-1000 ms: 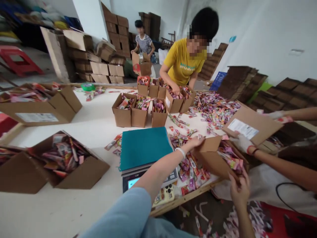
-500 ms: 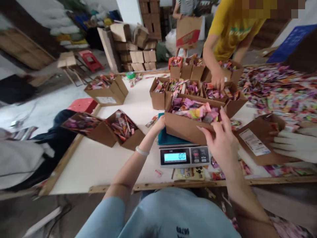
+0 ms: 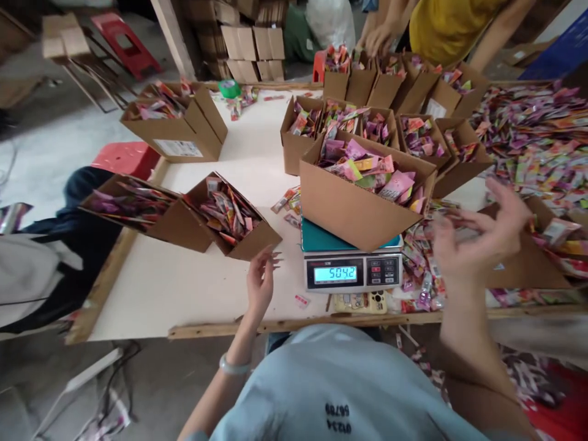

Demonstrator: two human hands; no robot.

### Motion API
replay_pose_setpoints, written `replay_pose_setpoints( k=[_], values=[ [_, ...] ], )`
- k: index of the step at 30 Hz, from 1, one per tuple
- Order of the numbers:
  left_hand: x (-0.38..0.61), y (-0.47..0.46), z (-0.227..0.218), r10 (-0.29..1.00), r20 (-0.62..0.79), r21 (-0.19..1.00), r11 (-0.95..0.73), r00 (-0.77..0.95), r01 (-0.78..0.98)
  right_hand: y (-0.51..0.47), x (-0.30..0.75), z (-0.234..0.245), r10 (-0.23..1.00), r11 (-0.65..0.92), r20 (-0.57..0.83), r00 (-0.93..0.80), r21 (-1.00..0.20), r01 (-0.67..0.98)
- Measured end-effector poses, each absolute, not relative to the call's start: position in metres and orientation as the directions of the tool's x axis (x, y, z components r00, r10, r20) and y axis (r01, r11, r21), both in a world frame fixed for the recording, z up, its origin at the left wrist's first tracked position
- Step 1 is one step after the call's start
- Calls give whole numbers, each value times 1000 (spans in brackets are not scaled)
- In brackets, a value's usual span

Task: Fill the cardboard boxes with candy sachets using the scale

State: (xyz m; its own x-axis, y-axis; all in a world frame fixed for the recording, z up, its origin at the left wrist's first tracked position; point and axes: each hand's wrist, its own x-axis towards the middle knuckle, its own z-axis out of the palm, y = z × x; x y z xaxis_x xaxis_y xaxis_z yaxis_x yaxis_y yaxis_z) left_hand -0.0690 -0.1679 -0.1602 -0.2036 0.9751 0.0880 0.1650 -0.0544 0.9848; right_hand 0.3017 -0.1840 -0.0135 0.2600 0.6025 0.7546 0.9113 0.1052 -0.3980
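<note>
A cardboard box (image 3: 358, 208) filled with small wrapped packets (image 3: 367, 164) rests tilted on the teal pan of a digital scale (image 3: 353, 272), whose display reads about 504.2. Neither of my hands touches that box. My left hand (image 3: 261, 285) is empty, its fingers loosely bent and apart, close to the near corner of a packet-filled box (image 3: 234, 226) on the left. To the right of the scale, my right hand (image 3: 487, 236) hangs in the air with fingers spread, nothing in it. It partly covers another cardboard box (image 3: 519, 269) lying behind it.
Several packet-filled boxes (image 3: 381, 86) stand beyond the scale, with a person in a yellow shirt (image 3: 448, 30) behind them. Loose packets (image 3: 542, 141) are heaped at right. Green tape (image 3: 229, 89) lies at the back. A patterned phone-like object (image 3: 361, 302) sits below the scale.
My hands have let go of the box on the scale and moved apart, left and right. The display went from 0.0 to about 504.2. My view has tipped downward.
</note>
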Motion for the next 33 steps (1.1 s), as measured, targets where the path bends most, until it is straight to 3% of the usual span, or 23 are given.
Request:
replay_pose_setpoints(
  k=[2, 5, 9, 14, 19, 22, 25, 27, 28, 30, 33],
  values=[
    [-65, -157, -159, 973, 101, 984, -66, -207, 167, -182, 327, -29, 537, 75, 741, 404, -519, 851],
    [-63, -143, -155, 968, 115, 976, -68, -225, 206, -188, 355, -55, 536, -51, 600, 594, -679, 732],
    [-72, -151, -164, 958, 96, 942, 0, -270, 335, -214, 380, -81, 558, -183, 441, 703, -761, 623],
    [-78, -171, -166, 956, 138, 911, -19, -260, 411, -230, 405, -100, 579, -220, 373, 725, -785, 580],
    [-61, -166, -148, 935, 298, 886, -195, -193, 421, -201, 408, -131, 731, -237, 266, 628, -764, 600],
    [-49, -156, -131, 875, 454, 842, -361, -166, 400, -183, 388, -109, 741, -52, 366, 564, -805, 591],
    [-35, -135, -98, 747, 648, 737, -566, -147, 369, -167, 361, -36, 644, 301, 630, 433, -730, 614],
    [-22, -112, -66, 681, 720, 679, -655, -129, 331, -151, 343, 22, 672, 459, 710, 211, -623, 633],
    [-13, -97, -49, 671, 732, 669, -677, -117, 307, -140, 334, 48, 731, 490, 679, 64, -588, 643],
    [6, -64, -18, 677, 731, 674, -697, -84, 245, -114, 319, 88, 860, 482, 448, -246, -552, 680],
    [31, -13, 5, 698, 715, 691, -712, 25, 123, -69, 302, 116, 854, 464, 47, -519, -520, 717]
  ],
)
